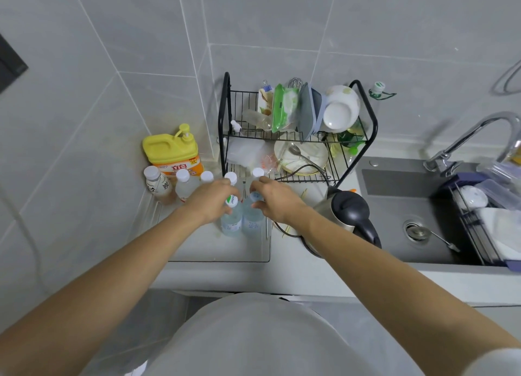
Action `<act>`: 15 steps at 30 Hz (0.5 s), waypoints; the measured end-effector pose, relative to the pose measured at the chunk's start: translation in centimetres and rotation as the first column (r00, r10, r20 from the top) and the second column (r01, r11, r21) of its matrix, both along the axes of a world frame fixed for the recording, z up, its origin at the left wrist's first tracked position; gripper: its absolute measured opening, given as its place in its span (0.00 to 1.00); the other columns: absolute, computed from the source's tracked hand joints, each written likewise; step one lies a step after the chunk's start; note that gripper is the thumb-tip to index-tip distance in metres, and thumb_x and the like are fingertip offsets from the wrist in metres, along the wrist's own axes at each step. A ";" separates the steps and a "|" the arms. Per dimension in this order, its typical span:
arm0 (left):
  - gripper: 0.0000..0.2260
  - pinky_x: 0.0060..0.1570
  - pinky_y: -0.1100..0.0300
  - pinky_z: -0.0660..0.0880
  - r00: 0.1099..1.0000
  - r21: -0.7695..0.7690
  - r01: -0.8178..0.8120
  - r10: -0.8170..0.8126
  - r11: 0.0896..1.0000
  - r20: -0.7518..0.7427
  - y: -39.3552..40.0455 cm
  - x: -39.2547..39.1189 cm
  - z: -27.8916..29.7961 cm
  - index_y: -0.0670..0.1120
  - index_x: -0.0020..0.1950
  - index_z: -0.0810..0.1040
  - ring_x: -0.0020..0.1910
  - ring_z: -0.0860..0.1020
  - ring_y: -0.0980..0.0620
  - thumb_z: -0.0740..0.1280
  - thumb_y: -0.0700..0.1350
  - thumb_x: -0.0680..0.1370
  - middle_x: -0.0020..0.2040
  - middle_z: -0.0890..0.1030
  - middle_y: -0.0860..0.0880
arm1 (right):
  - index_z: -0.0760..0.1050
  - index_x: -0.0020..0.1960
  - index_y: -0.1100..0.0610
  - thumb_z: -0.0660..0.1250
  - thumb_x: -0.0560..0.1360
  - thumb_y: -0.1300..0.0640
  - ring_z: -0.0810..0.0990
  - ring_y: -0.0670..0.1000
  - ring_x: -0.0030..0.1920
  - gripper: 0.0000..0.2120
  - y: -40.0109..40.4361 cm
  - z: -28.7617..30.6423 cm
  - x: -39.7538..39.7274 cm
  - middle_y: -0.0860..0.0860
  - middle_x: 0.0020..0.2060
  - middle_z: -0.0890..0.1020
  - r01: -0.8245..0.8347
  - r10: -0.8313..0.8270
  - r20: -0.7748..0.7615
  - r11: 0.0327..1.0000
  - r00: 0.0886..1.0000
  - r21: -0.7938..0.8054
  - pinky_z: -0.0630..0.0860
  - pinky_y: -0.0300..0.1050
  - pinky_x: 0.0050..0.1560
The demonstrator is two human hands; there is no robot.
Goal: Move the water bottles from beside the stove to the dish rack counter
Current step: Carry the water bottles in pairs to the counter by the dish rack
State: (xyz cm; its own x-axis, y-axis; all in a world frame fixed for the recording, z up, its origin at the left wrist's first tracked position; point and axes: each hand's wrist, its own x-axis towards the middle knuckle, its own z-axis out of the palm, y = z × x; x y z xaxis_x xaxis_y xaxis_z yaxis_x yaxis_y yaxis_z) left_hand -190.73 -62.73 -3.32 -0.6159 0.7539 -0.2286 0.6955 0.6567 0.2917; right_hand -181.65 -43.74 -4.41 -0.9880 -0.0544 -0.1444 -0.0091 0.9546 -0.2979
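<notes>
Two clear water bottles stand side by side on the white counter (225, 251) in front of the black dish rack (225, 127). My left hand (210, 201) grips the neck of the left bottle (231, 226), whose green and white cap shows. My right hand (275, 198) holds the top of the right bottle (253, 223) with curled fingers. Behind my hands a row of several white-capped bottles (182, 182) stands along the wall and rack foot.
A yellow detergent jug (172, 153) stands at the back left corner. A steel kettle (346, 215) with a black lid and cord sits right of the bottles. The grey sink (394, 220) and tap (479, 139) lie further right. The rack holds plates, bowls and packets.
</notes>
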 end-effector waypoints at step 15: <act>0.12 0.50 0.48 0.77 0.992 0.028 -0.074 0.076 0.997 -0.098 -0.1 0.4 -0.9 0.47 0.57 0.79 0.57 0.80 0.41 0.74 0.50 0.78 0.60 0.79 0.46 | 0.74 0.65 0.57 0.71 0.80 0.51 0.80 0.60 0.58 0.17 0.2 0.5 -0.3 0.54 0.61 0.77 0.006 -0.005 0.030 1.000 1.000 -0.015 0.75 0.52 0.54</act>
State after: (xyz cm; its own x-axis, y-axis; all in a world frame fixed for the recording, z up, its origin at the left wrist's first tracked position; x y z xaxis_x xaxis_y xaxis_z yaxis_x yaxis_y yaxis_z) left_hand -190.29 -62.81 -4.23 -0.6898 0.7091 -0.1459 0.6707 0.7018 0.2402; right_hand -181.99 -43.56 -3.93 -0.9835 -0.0516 -0.1733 0.0053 0.9498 -0.3127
